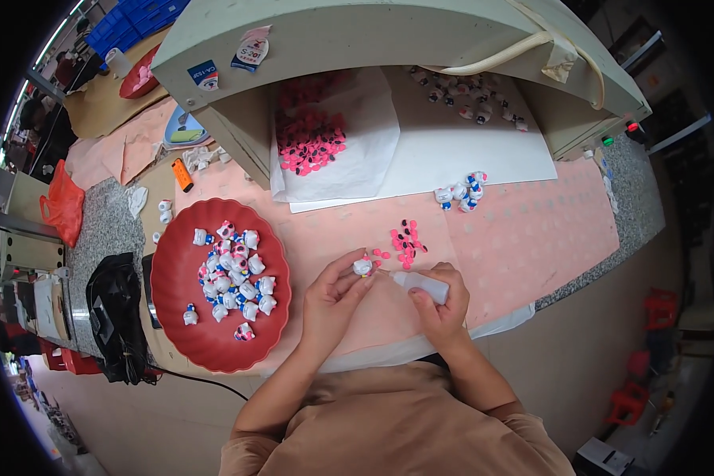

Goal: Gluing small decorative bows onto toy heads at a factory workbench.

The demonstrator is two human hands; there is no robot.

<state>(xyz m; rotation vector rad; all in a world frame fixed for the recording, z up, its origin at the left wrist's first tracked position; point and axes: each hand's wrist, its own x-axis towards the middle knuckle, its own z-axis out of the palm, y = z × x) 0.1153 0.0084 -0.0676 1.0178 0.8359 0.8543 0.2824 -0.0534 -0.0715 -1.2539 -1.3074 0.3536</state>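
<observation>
Here, a person is working at a pink-covered surface (531, 238), the left hand (333, 297) pinching a small white cat-shaped figurine (362, 266) between thumb and fingertips while the right hand (443, 305) is curling closed around a small white squeeze bottle (420, 285). The bottle is lying nearly level, its long axis running left to right and its nozzle pointing left at the figurine, tip almost touching it. Most of the work is seemingly still waiting: some two dozen figurines are sitting heaped in the red plate (184, 278) to the left of the held figurine, a few strays lying beyond its rim. A small cluster of figurines (460, 193) is resting above and to the right of it, possibly the finished ones, though that cannot be confirmed. Loose pink bows (404, 240) are lying just right of the figurine, and a larger pile of pink pieces (309, 147) is sitting on white paper well above it.
</observation>
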